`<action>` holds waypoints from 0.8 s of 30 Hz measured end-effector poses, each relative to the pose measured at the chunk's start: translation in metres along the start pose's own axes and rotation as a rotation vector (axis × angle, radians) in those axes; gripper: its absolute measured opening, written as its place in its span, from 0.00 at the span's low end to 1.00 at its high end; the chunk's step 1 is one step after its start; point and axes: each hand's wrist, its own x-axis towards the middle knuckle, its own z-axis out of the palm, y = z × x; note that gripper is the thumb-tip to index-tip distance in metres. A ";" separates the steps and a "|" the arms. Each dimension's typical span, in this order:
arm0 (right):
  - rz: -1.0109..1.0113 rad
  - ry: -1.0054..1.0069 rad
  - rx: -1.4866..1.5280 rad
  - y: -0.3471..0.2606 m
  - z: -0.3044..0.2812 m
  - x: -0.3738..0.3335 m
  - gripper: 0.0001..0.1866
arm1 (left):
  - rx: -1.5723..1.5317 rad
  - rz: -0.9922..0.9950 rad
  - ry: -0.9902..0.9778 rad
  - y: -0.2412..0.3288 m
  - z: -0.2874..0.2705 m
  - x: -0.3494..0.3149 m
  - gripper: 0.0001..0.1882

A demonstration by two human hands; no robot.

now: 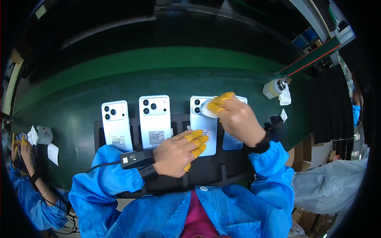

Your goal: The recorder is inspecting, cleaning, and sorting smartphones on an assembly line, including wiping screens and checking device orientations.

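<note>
Silver-blue smartphones lie back side up in a row on a black tray (206, 172). On the third phone from the left (209, 147), the fingers of my left hand (176, 154) rest spread over the lower left part, in yellow finger cots. My right hand (240, 121), also with yellow finger cots, pinches a white wipe (207, 109) against that phone's back beside the camera lenses. Under my right wrist the rightmost phone (232, 143) is partly covered. To the left lie two more, the second phone (154, 123) and the leftmost phone (116, 125), both with printed labels.
A dark green work surface (79, 119) carries the tray. At the far right stand a bottle with a black cap (274, 89) and a stack of white wipes (285, 97). On the left, a co-worker's hands (24, 150) are beside a white container (44, 135) and a paper (52, 154).
</note>
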 end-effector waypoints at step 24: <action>-0.330 0.082 0.120 -0.072 0.065 0.121 0.07 | 0.107 -0.102 0.096 -0.014 -0.034 -0.086 0.36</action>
